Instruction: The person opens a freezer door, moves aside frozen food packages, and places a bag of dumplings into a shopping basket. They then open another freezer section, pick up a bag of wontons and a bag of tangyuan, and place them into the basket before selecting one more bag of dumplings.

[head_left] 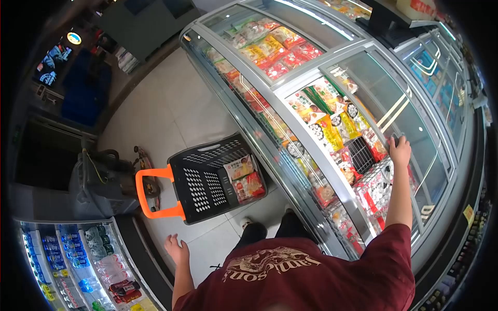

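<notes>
My right hand (399,151) is on the edge of a chest freezer's sliding glass lid (378,98), its fingers curled there. Through the opening beside that hand lie bagged frozen foods: white packs (306,108) at the far end, yellow bags (328,133) in the middle and red-and-white bags (374,186) closer to me. A bare patch of black wire grid (361,154) shows between them. Down at my left side hangs my left hand (178,250), empty with its fingers apart. Near it stands a black shopping basket (199,179) with an orange handle (142,194).
Two food packs (244,179) lie inside the basket on the tiled floor (181,98). At lower left, a cooler (116,233) holds bottled drinks. A grey bin-like container (98,179) stands behind the basket. More glass-topped freezers (436,67) extend to the upper right.
</notes>
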Action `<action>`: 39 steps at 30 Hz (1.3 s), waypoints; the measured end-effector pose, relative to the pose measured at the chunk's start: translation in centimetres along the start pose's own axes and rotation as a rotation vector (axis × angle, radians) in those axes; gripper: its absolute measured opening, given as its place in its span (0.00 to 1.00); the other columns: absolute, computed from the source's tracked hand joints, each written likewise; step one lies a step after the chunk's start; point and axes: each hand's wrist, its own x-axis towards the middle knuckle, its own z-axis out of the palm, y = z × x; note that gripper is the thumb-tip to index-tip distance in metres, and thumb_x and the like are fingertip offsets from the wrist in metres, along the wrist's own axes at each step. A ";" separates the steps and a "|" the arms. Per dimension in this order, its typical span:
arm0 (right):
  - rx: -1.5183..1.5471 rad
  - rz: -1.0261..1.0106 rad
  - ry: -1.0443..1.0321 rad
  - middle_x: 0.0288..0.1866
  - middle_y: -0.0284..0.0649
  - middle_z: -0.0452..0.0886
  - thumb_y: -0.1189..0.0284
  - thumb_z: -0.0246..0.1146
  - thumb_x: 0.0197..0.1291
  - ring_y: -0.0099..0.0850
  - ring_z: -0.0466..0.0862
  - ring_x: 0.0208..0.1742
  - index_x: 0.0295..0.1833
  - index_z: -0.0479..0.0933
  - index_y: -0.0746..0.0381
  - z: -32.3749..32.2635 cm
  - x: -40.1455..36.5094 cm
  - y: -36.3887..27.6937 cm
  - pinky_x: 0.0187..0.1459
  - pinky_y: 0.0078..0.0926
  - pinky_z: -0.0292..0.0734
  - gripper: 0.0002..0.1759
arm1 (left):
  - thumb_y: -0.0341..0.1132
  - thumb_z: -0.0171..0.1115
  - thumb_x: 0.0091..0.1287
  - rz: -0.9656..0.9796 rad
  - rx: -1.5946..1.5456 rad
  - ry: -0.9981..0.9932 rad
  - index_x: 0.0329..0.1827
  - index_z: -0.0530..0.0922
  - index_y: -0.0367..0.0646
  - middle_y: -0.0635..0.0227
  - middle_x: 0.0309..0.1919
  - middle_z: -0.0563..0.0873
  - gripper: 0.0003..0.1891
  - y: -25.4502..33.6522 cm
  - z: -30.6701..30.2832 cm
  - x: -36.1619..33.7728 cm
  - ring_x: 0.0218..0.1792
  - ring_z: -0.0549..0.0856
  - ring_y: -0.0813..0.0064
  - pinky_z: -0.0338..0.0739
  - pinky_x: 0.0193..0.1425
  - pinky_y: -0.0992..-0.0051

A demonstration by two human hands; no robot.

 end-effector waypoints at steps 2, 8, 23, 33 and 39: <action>-0.011 -0.092 0.003 0.39 0.56 0.73 0.57 0.53 0.56 0.53 0.74 0.42 0.46 0.69 0.66 -0.3 -2.2 -1.1 0.44 0.45 0.69 0.23 | 0.29 0.56 0.49 0.071 0.073 0.172 0.48 0.72 0.41 0.51 0.53 0.67 0.20 -0.3 -1.1 3.2 0.55 0.64 0.50 0.61 0.58 0.59; -0.059 -0.051 -0.114 0.44 0.56 0.72 0.59 0.50 0.57 0.54 0.73 0.44 0.47 0.69 0.64 -3.1 -9.8 -6.6 0.45 0.46 0.68 0.21 | 0.40 0.60 0.53 -0.122 0.084 0.462 0.57 0.64 0.37 0.45 0.57 0.63 0.29 -9.8 -1.2 13.5 0.58 0.62 0.48 0.59 0.60 0.58; -0.169 0.119 -0.253 0.46 0.50 0.74 0.58 0.49 0.56 0.50 0.76 0.45 0.50 0.69 0.60 -3.4 -15.5 -10.3 0.48 0.43 0.69 0.20 | 0.45 0.58 0.59 -0.552 -1.376 -0.602 0.48 0.68 0.41 0.59 0.37 0.79 0.21 -12.3 3.8 22.8 0.32 0.80 0.67 0.76 0.34 0.70; -0.301 0.108 -0.474 0.43 0.49 0.77 0.59 0.48 0.59 0.43 0.77 0.47 0.46 0.70 0.64 -6.0 -14.2 -12.5 0.46 0.40 0.72 0.19 | 0.34 0.56 0.58 -0.659 -1.405 -0.525 0.31 0.65 0.46 0.72 0.14 0.68 0.08 -12.3 4.1 21.0 0.12 0.67 0.78 0.62 0.14 0.77; -0.159 -0.244 -0.077 0.64 0.57 0.54 0.72 0.56 0.45 0.54 0.52 0.66 0.59 0.63 0.62 -3.8 -20.4 -23.2 0.59 0.48 0.55 0.30 | 0.32 0.54 0.59 -0.813 -1.422 -0.360 0.31 0.64 0.46 0.72 0.14 0.67 0.07 -12.5 3.2 15.8 0.11 0.67 0.78 0.63 0.13 0.76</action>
